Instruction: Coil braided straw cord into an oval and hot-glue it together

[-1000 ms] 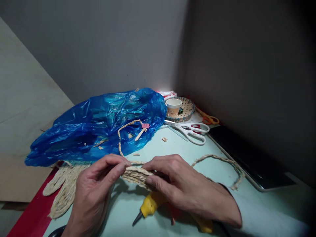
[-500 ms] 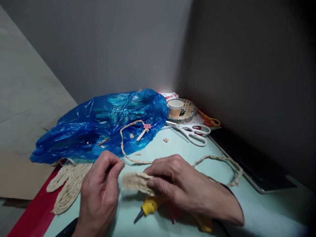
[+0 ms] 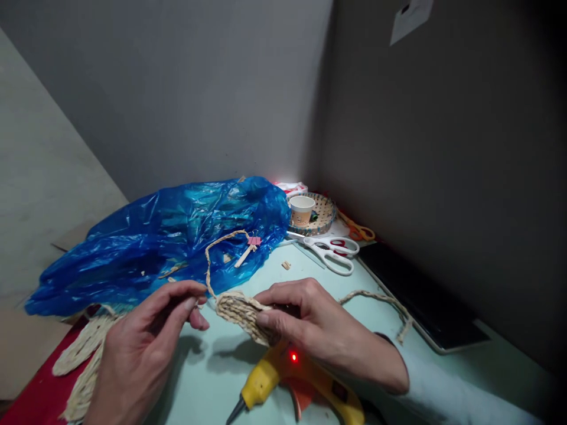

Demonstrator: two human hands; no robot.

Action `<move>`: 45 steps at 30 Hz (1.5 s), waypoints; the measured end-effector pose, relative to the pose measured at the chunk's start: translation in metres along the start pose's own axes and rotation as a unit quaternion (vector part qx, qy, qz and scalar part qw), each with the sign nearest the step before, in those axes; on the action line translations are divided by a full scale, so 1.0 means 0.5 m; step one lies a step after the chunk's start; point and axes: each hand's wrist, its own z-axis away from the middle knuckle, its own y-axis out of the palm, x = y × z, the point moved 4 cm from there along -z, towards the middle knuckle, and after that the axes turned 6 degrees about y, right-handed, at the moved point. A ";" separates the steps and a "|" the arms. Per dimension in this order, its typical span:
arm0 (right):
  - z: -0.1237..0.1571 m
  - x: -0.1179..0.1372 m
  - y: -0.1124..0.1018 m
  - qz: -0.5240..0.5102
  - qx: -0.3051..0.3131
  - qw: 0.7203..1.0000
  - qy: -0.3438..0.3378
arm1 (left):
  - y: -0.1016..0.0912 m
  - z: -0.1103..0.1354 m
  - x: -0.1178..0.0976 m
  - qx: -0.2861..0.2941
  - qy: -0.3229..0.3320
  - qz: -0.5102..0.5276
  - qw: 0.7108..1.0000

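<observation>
My right hand grips a flat piece of coiled straw cord between thumb and fingers. A loose length of the twisted cord runs from this piece over the blue bag, and more cord trails on the table to the right. Left of the piece, my left hand has thumb and fingertips pinched together; a tiny pale bit shows there, too small to name. Below my right hand lies a yellow glue gun with its red light on and its dark nozzle pointing to the lower left.
A blue plastic bag lies at the back left, with a pink binder clip on it. White-handled scissors, a paper cup on a woven tray, orange scissors and a black tablet stand rightward. Finished-looking straw loops rest left.
The view has shifted, so most things sit further left and lower. The coiled piece has turned to show its ridged face. My left hand has loosened from a tighter curl.
</observation>
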 end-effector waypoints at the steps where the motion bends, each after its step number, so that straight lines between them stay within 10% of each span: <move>1: 0.001 0.000 0.000 -0.012 0.000 1.000 -0.001 | 0.004 0.002 0.003 0.012 -0.001 0.026 1.000; 30: 0.002 0.007 0.000 0.031 -0.010 0.999 -0.017 | 0.047 0.018 0.003 0.027 -0.099 0.260 0.960; 45: 0.004 -0.001 -0.002 0.042 -0.022 0.998 -0.028 | 0.048 0.017 -0.014 0.089 -0.005 0.236 0.968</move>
